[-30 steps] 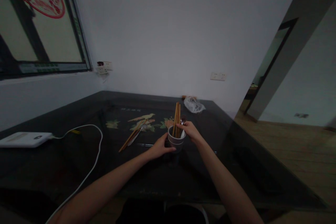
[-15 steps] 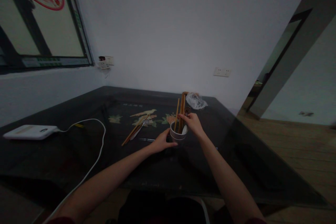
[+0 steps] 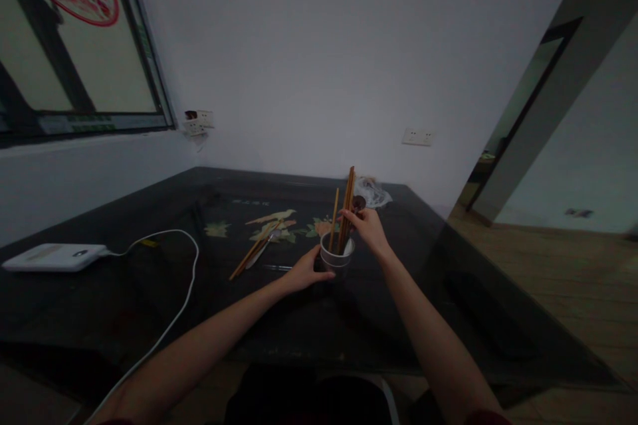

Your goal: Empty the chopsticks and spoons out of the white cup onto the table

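My left hand (image 3: 308, 270) is wrapped around the near left side of a small cup (image 3: 337, 262) with a pale rim, standing on the dark table. Above the cup, my right hand (image 3: 367, 226) pinches a bundle of wooden chopsticks (image 3: 347, 202), whose lower ends are inside the cup. A dark round-ended utensil (image 3: 359, 202) shows by the right fingers; I cannot tell its kind. One lighter chopstick (image 3: 334, 216) leans in the cup, apart from the bundle. Left of the cup, more chopsticks (image 3: 246, 259) lie on the table beside a pale, slim utensil (image 3: 258, 254).
A crumpled clear plastic bag (image 3: 373, 192) lies at the table's far edge, near the wall. On the left is a white power bank (image 3: 54, 257), its white cable (image 3: 193, 272) curving toward my left arm. A flower-and-bird picture decorates the tabletop (image 3: 399, 319).
My right hand has raised the chopstick bundle slightly, and the dark round end beside it shows more clearly. My left hand stays on the cup. The view has shifted a little.
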A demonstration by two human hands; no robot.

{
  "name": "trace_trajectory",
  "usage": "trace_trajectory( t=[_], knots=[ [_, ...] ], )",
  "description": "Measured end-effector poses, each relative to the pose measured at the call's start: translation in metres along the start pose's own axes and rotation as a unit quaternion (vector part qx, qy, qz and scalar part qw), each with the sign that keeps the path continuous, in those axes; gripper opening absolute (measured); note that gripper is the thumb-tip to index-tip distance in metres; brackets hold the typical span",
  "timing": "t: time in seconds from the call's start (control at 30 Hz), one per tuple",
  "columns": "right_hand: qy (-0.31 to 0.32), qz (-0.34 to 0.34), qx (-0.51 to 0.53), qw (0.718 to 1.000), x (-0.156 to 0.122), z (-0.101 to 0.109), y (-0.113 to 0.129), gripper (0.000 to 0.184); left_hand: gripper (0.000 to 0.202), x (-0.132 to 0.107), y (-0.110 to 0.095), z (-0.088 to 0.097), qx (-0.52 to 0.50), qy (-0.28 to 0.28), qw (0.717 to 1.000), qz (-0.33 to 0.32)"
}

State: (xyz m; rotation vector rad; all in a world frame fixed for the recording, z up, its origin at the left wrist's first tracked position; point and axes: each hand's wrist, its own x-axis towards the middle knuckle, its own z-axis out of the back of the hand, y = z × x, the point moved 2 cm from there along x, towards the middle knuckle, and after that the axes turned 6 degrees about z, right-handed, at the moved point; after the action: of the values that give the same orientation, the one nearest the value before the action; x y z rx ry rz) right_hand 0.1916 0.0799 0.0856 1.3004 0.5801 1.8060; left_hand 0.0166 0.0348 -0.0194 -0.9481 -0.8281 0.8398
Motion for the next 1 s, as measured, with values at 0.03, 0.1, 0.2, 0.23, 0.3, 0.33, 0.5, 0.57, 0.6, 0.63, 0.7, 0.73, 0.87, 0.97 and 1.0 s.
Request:
trace_trajectory(
  t=[0.03,0.1,0.2,0.23,0.3,0.33,0.5,0.57,0.6,0.63,0.7,0.73,0.87,0.97,1.0],
  knots=[
    [-0.003,0.001,0.007,1.000,0.001,0.001,0.004,0.042,0.075,0.000,-0.001,0.000,0.002,0.001,1.000,0.001],
    [-0.011,0.002,0.018,1.000,0.003,0.006,0.015,0.041,0.075,0.000,-0.001,0.001,0.008,0.001,1.000,0.005],
    [-0.024,0.019,0.017,0.999,0.006,0.014,0.036,0.041,0.076,0.000,0.000,0.001,0.012,0.000,1.000,0.008],
    [-0.032,0.030,0.022,0.999,0.006,0.018,0.043,0.040,0.077,0.000,0.000,0.000,0.008,0.001,1.000,0.006],
    [-0.048,0.051,0.035,0.997,0.006,0.024,0.056,0.040,0.078,0.000,0.001,0.000,-0.011,0.008,1.000,-0.005],
    [-0.057,0.058,0.045,0.996,0.005,0.027,0.060,0.040,0.079,0.000,0.001,0.000,-0.022,0.014,1.000,-0.013],
    [-0.091,0.054,0.124,0.987,-0.008,0.025,0.065,0.037,0.094,-0.001,-0.013,0.014,-0.022,-0.015,0.998,-0.055],
    [-0.093,0.039,0.157,0.982,-0.015,0.018,0.062,0.037,0.091,-0.003,-0.027,0.025,0.000,-0.057,0.995,-0.082],
    [-0.095,0.030,0.174,0.980,-0.019,0.014,0.062,0.037,0.085,-0.005,-0.035,0.031,0.010,-0.077,0.992,-0.098],
    [-0.096,0.021,0.190,0.977,-0.023,0.009,0.061,0.036,0.079,-0.008,-0.044,0.036,0.020,-0.094,0.989,-0.116],
    [-0.094,0.007,0.218,0.971,-0.028,0.000,0.062,0.036,0.070,-0.012,-0.060,0.041,0.036,-0.112,0.982,-0.149],
    [-0.088,0.003,0.228,0.970,-0.030,-0.004,0.063,0.036,0.067,-0.014,-0.067,0.042,0.044,-0.114,0.979,-0.161],
    [-0.063,-0.008,0.249,0.967,-0.034,-0.015,0.072,0.036,0.056,-0.019,-0.085,0.033,0.081,-0.111,0.978,-0.159],
    [-0.066,0.003,0.236,0.970,-0.033,-0.015,0.076,0.036,0.051,-0.017,-0.088,0.022,0.083,-0.094,0.983,-0.135],
    [-0.068,0.009,0.226,0.972,-0.032,-0.014,0.077,0.035,0.049,-0.016,-0.088,0.019,0.074,-0.085,0.985,-0.127]
  ],
)
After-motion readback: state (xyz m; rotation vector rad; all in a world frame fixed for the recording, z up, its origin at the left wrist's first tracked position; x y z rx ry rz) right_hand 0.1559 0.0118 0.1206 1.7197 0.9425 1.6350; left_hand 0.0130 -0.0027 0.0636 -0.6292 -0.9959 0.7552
